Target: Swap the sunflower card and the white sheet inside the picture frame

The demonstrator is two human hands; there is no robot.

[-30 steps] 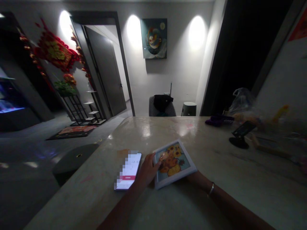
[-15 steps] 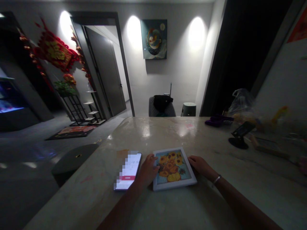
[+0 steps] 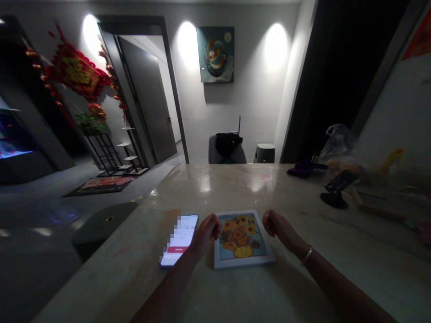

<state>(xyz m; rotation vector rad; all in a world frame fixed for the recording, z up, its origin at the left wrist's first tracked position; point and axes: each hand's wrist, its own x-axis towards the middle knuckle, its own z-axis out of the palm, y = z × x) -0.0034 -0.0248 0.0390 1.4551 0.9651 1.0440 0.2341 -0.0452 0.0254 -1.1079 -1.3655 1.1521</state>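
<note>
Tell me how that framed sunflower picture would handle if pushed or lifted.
The framed sunflower picture looks stiff, given its straight white frame. It seems thin, so probably light. Flat on the glossy counter, it would likely slide, not roll, when pushed.

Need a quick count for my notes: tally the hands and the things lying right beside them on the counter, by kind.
Hands (left, right): 2
Framed sunflower picture: 1
Smartphone: 1
Total: 4
</note>
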